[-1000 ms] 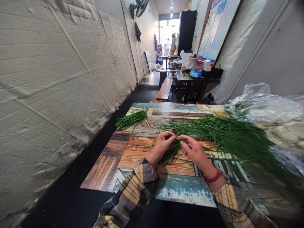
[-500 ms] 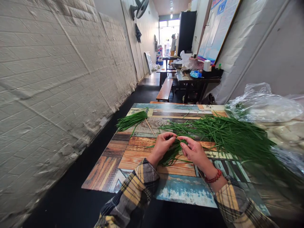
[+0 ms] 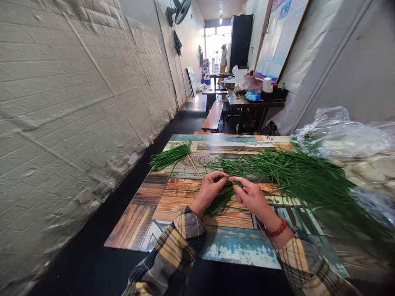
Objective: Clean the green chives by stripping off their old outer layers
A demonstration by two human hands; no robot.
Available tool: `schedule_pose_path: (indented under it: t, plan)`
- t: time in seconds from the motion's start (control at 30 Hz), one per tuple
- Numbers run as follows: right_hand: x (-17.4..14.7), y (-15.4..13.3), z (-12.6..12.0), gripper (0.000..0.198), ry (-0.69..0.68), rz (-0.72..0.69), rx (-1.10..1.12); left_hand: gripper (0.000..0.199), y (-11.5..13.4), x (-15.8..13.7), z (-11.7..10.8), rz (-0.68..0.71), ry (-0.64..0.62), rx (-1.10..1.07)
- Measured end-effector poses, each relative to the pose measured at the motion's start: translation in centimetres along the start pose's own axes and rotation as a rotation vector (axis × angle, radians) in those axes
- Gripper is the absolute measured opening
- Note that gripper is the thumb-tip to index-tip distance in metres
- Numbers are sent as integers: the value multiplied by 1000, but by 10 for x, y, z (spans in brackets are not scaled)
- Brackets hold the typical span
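My left hand (image 3: 210, 190) and my right hand (image 3: 250, 197) meet over the middle of the table, each in a pinch, fingertips almost touching. Between my right fingers runs a thin bamboo skewer, its lower length showing past my wrist. Garlic chives (image 3: 220, 203) hang below my fingertips; my left finger and thumb pinch at their ends, partly hidden. Farther left lies a flat bunch of garlic chives (image 3: 169, 157) on another bamboo skewer (image 3: 194, 165). To the right spreads a large loose pile of garlic chives (image 3: 286, 172).
The wood-patterned table (image 3: 179, 207) stands near a white brick wall (image 3: 68, 123). Clear plastic bags (image 3: 342, 133) with pale contents crowd its right side. Beyond are a wooden bench (image 3: 213, 116), a cluttered second table (image 3: 243, 101) and a distant person (image 3: 224, 57).
The whole view has shifted very slightly. Both hands keep their pinch in nearly the same place over the chives.
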State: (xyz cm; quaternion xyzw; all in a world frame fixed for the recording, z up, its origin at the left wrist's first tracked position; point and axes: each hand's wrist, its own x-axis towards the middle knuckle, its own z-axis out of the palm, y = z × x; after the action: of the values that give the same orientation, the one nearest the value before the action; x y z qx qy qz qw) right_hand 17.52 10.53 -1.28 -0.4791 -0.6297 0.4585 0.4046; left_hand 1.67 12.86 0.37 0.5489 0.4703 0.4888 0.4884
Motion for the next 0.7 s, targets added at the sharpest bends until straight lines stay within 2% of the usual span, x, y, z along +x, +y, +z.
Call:
schedule_pose_path:
  t: [0.3, 0.7]
  plan:
    - [0, -3, 1, 42, -8, 30, 55, 19, -1, 0, 0, 5, 1, 17]
    - [1, -2, 0, 38, -2, 36, 19, 14, -10, 4, -3, 286, 10, 302]
